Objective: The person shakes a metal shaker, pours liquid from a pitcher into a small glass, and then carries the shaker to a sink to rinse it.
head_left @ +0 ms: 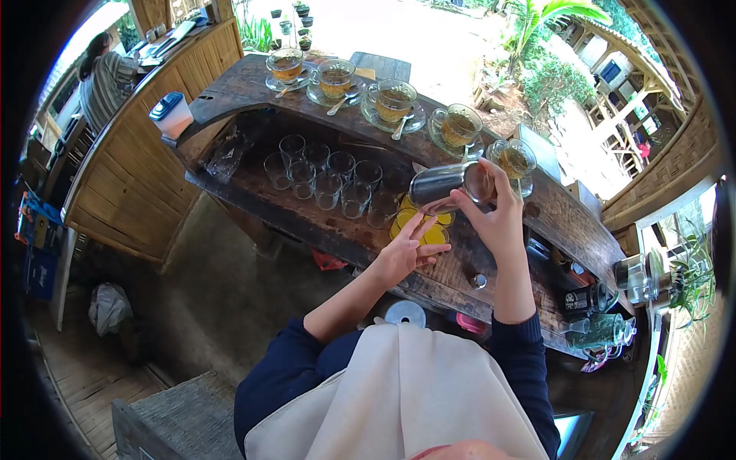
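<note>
My right hand (pixel 497 218) grips a shiny metal shaker (pixel 440 188), which lies tilted nearly on its side above the wooden counter, fingers and thumb around its right end. Below it my left hand (pixel 405 253) has its fingers spread and holds nothing, its fingertips close under the shaker. Several round yellow things (pixel 431 236) stand on the counter just behind those fingers, partly hidden by the hand and the shaker. To their left is a group of clear drinking glasses (pixel 328 184). A small metal cup (pixel 479 281) stands to the right of my left hand.
Along the raised wooden shelf (pixel 230 80), several glass cups of amber drink (pixel 393 100) sit on saucers with spoons. A blue-lidded container (pixel 170 115) stands at its left end. Glass jars (pixel 606 330) are at the right. A person (pixel 107 80) is at another counter, far left.
</note>
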Available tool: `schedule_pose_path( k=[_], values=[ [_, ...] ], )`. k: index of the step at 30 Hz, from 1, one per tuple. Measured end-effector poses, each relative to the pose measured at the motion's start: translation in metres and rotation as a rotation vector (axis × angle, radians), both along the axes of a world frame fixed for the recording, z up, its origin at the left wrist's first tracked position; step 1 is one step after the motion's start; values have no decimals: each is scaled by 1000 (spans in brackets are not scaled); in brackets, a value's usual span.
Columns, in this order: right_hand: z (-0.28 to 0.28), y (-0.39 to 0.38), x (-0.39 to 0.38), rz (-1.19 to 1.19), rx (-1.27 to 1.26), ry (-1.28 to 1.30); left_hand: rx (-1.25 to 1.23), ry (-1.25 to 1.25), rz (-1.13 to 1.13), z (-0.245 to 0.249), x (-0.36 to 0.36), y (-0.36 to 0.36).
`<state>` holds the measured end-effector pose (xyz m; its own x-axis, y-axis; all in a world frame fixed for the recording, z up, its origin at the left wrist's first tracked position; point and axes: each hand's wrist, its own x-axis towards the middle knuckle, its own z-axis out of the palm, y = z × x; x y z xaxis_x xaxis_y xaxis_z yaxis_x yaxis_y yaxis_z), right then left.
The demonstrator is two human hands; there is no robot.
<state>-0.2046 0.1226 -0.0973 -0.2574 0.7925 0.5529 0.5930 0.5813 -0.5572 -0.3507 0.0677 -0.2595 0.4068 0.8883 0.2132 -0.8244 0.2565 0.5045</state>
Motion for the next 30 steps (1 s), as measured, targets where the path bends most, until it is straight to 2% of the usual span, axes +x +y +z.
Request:
schedule_pose_path(
  k=[3,6,9,11,13,15,17,19,21,22,23,24,25,26,28,30],
  values=[
    [-4,-10,9,29,102,-31,-30,11,5,9,2,-6],
    [-1,-26,20,1,49,-31,-35,31,1,12,3,-8],
    [-7,-39,39,69,160,-50,-57,-77,-68,9,7,-11],
    [-25,-50,56,80,111,0,-85,-210,-96,9,14,-14],
    [-45,-59,71,266,286,3,-147,-259,-115,14,22,-19],
    [-73,-71,85,353,263,88,-214,-306,-140,14,27,-22],
    [-111,-89,97,334,146,215,-188,-320,-158,8,30,-24],
    [-151,-104,108,278,122,243,-199,-234,-137,-1,38,-24],
    [-179,-118,116,228,54,242,-64,-12,-65,-6,49,-27],
    [-190,-121,117,207,63,252,-205,-5,-50,-7,53,-28],
    [-195,-125,116,185,72,263,-207,2,-59,-5,56,-32],
    [-189,-131,114,152,20,235,-213,189,22,0,58,-37],
    [-202,-139,120,188,-228,437,-213,377,104,3,61,-40],
    [-198,-135,125,243,-227,411,-149,306,183,2,65,-40],
    [-194,-123,136,290,-221,392,-60,376,200,2,69,-44],
    [-201,-114,144,144,-324,440,10,418,200,11,68,-48]
  ],
)
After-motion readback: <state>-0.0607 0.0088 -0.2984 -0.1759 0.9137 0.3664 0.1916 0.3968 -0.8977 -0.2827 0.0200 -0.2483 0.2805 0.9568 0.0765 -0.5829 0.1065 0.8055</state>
